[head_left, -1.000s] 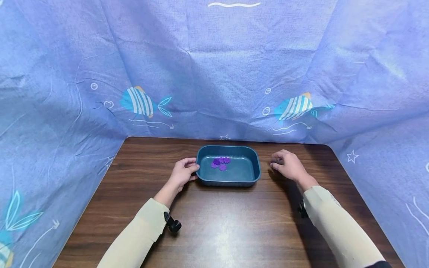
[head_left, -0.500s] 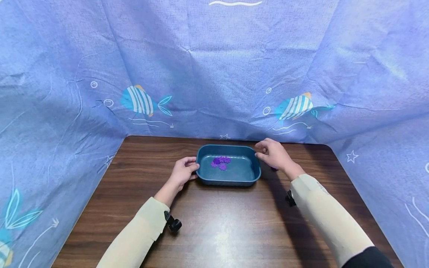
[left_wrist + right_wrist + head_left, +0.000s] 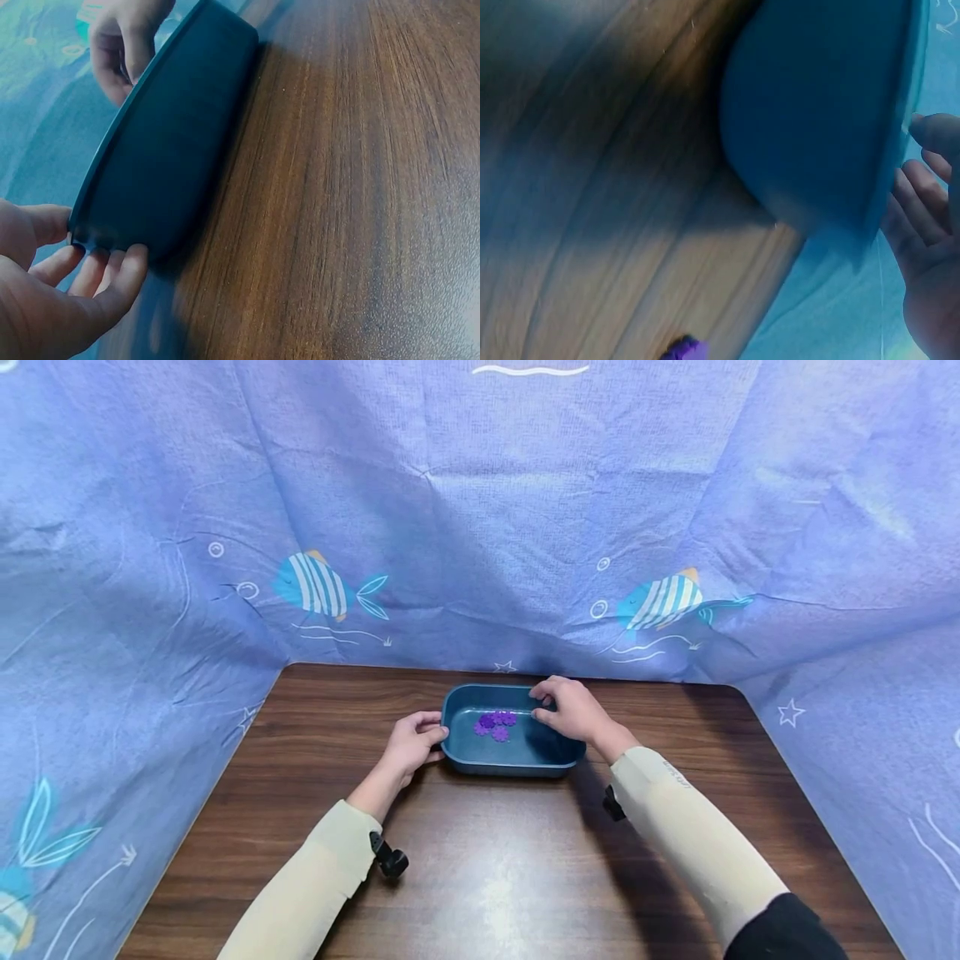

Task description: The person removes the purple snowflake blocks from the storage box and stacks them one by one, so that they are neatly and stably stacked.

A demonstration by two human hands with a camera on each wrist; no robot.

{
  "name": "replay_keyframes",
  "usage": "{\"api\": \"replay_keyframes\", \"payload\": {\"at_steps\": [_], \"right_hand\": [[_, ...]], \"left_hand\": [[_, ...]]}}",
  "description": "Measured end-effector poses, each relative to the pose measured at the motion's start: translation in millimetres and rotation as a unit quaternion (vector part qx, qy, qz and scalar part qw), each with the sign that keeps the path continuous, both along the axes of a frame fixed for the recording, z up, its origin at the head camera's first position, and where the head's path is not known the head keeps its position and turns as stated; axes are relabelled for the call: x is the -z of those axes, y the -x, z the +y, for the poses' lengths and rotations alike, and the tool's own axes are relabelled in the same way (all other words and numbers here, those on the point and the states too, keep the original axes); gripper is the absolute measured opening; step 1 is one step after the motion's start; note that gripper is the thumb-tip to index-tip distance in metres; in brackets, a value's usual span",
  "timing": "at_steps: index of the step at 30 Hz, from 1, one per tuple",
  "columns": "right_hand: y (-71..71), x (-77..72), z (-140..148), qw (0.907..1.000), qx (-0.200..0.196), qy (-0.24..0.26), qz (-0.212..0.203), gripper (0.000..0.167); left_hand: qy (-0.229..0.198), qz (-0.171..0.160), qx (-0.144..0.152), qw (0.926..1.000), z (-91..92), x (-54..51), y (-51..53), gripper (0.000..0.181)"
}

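One left grip (image 3: pixel 407 747) pinches the tray (image 3: pixel 510 769); the right grip (image 3: pixel 576 710) curves above, contents unclear.

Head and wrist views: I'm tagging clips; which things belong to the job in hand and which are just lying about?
Job, apparently:
- blue tray, gripped by left hand
- right hand above it
- purple flower pieces inside
- purple piece outside, likely

Just surroundings:
- wooden table
- fish-print cloth
- black wrist devices
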State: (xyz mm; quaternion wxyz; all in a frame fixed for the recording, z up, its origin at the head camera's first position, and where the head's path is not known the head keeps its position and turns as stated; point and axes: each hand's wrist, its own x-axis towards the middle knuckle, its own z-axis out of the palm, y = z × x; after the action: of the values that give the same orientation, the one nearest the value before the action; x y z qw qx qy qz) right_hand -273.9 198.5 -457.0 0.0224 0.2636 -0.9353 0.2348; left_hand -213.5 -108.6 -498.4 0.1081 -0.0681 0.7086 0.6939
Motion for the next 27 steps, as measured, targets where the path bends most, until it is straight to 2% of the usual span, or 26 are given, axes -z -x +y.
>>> {"api": "replay_keyframes", "payload": {"at_steps": [7, 14, 20, 27], "right_hand": [[2.1, 16.3, -16, 0.9993, -0.004, 0.001, -0.036, 0.031], [3.8, 26.5, -27, 0.9995, -0.009, -0.009, -0.028, 0.031], [1.7, 34.6, -36, 0.9975, 0.000, -0.013, -0.070, 0.034], [0.6, 40.4, -43, 0.9977, 0.013, -0.034, -0.056, 0.029]], "left_hand": [[-0.001, -0.002, 0.001, 1.0000, -0.1, 0.5, -0.4, 0.041], [-0.007, -0.003, -0.001, 1.0000, -0.1, 0.3, -0.7, 0.041], [-0.009, -0.005, -0.003, 0.9999, -0.5, 2.2, 0.3, 0.041], [-0.008, -0.006, -0.001, 1.0000, -1.1, 2.4, 1.0, 0.040]]}}
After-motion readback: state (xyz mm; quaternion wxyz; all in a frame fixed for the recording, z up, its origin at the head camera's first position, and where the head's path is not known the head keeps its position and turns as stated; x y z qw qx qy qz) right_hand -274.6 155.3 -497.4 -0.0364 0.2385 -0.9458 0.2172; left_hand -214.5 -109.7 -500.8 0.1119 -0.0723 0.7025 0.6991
